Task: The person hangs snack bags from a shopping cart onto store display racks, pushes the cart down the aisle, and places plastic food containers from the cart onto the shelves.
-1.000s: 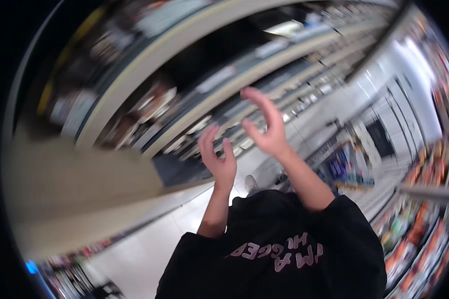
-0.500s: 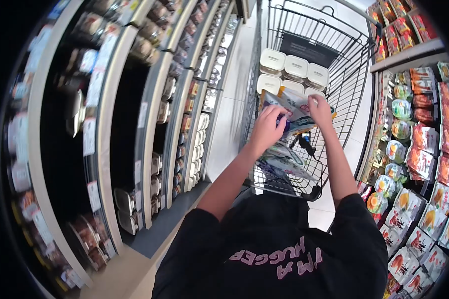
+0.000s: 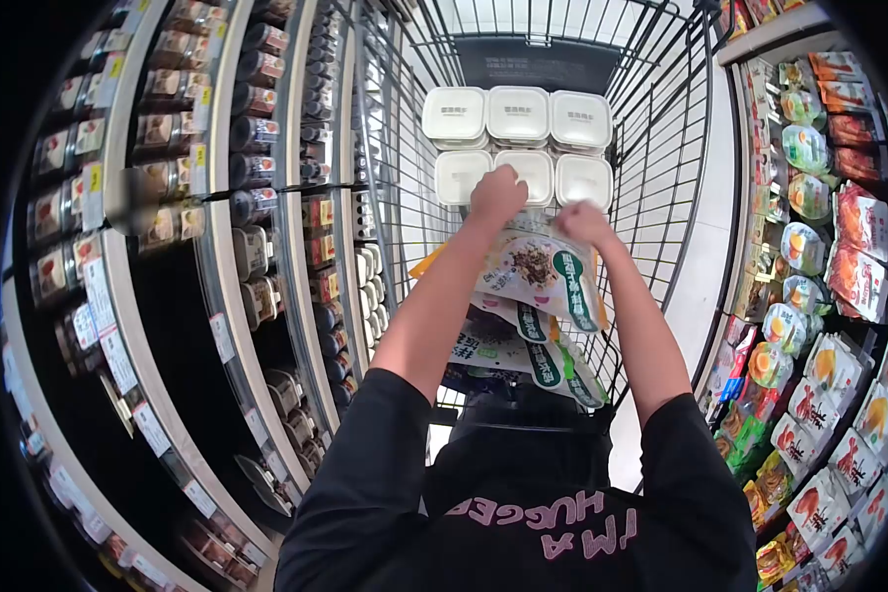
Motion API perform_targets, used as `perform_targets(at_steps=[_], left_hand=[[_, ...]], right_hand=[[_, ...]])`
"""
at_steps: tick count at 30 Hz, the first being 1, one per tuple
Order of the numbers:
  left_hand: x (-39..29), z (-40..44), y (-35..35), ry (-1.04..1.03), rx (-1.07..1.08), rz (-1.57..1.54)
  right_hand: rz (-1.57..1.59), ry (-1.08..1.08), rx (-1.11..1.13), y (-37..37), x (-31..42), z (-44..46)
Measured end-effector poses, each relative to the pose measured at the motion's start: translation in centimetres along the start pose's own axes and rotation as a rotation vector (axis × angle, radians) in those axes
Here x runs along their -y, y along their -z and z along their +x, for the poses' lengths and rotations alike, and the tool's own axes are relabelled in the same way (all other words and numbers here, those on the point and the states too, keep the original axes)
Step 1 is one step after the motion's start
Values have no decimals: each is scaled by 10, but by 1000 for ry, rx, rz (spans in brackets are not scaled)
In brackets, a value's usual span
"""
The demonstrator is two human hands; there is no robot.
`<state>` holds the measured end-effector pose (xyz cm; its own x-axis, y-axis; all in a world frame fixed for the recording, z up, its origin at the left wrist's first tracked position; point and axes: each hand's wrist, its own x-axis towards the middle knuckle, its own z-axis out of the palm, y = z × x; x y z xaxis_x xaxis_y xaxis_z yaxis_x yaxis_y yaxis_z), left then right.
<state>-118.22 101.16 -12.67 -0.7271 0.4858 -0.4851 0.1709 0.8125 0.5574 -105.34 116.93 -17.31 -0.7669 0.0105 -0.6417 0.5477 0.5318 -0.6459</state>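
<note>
My left hand (image 3: 499, 196) is closed at the upper left edge of a printed food pouch (image 3: 538, 268), with knuckles up. At the pouch's upper right corner my right hand (image 3: 584, 225) is closed too, slightly blurred. The pouch is pale with yellow edges, a picture of grains and a green label. Beneath it, nearer my body, lie more flat pouches (image 3: 493, 347) with green and purple print. White-lidded square containers (image 3: 519, 112) stand in two rows just beyond my hands, and my left hand partly covers one lid. All of this is inside a black wire shopping cart (image 3: 683, 178).
Shelves with jars and packaged tubs (image 3: 252, 128) run along the left, with dark gaps among them. On the right, a shelf holds hanging and stacked food packets (image 3: 819, 414). A dark sign panel (image 3: 533, 65) is fixed at the cart's far end.
The view has turned, and the cart now sits more centrally. My hands have come to the pouch's top edge, and its printed front now lies spread toward me.
</note>
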Motion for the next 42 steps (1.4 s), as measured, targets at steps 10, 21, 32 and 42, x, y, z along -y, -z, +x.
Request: perform_targets(at_steps=[10,21,32,42], left_hand=[[-46,56,-76,114,68,-982],[-59,44,-85,-34,-46,-863],[-82,-144,36,-574,-370,-927],[-17,-344,138,-460,-630,-987]], right_hand=[[895,-99,-1028,73,16,56],[977,-48,-1120,67,33,42],[1358,-2,-367,92,162,-154],[1123,230,35,-7,320,-264]])
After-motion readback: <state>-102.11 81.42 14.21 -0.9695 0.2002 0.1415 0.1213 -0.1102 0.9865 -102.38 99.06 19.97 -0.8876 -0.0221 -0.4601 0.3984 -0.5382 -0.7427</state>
